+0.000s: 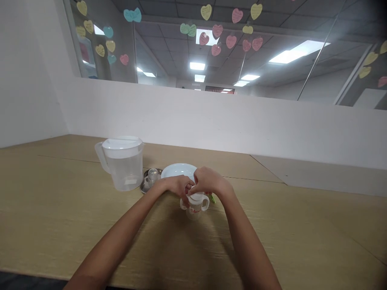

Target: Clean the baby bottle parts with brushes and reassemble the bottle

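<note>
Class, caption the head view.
Both hands, left hand and right hand, grip a small handled bottle beside a water pitcher.

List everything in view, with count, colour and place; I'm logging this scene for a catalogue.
jug: 1, clear with white lid, on table, left.
metal dish: 1, silver, right of jug, holding a small clear piece.
plate: 1, white, behind hands.
baby bottle: 1, clear with white handles, on table under both hands.
green item: 1, mostly hidden by right hand.
table: 1, light wood.
paper hearts: many, yellow, pink, blue-green, on window above.
left hand: at bottle top.
right hand: at bottle top.
</note>
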The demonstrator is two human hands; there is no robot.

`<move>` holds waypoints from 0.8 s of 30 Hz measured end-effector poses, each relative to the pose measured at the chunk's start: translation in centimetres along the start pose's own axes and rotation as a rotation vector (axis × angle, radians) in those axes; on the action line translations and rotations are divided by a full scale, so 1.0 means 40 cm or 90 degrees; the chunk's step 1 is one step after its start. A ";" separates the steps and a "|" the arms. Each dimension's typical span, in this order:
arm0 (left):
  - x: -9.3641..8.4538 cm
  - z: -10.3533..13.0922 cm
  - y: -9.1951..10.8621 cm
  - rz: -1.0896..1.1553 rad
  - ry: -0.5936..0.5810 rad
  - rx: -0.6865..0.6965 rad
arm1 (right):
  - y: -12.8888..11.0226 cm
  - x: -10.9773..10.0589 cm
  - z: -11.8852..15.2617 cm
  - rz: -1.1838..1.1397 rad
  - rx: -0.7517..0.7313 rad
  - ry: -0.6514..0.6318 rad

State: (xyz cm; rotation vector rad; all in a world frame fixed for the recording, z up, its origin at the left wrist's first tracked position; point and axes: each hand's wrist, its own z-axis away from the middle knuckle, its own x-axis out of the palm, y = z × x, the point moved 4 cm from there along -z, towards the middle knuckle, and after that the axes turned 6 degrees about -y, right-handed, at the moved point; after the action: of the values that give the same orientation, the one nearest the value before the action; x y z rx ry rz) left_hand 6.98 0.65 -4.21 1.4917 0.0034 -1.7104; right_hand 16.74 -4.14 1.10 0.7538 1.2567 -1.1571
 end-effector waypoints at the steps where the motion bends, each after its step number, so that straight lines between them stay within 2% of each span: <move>1: -0.001 0.000 0.001 -0.006 0.000 0.006 | 0.008 0.003 -0.001 -0.027 -0.007 -0.018; 6: 0.001 0.000 0.001 0.006 -0.009 0.024 | 0.023 0.009 -0.007 -0.077 -0.042 -0.061; 12: 0.002 -0.006 -0.004 -0.022 0.013 0.009 | -0.006 0.013 -0.018 -0.026 0.028 -0.011; 15: -0.002 -0.006 -0.002 -0.049 0.026 -0.008 | -0.015 0.001 -0.010 0.038 0.034 0.051; 17: -0.002 -0.004 0.001 -0.048 0.016 -0.005 | -0.011 -0.010 0.004 0.052 0.031 0.063; 21: 0.000 0.000 0.000 -0.016 0.000 0.005 | 0.017 -0.029 0.031 0.004 0.028 0.048; 24: 0.002 0.002 -0.003 0.014 0.003 0.021 | 0.023 -0.027 0.029 -0.056 -0.044 -0.004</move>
State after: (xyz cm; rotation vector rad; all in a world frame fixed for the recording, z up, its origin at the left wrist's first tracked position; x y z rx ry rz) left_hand 6.84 0.65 -4.32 1.5145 -0.0393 -1.6970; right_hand 18.08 -4.66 2.24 0.6498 1.3285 -1.1798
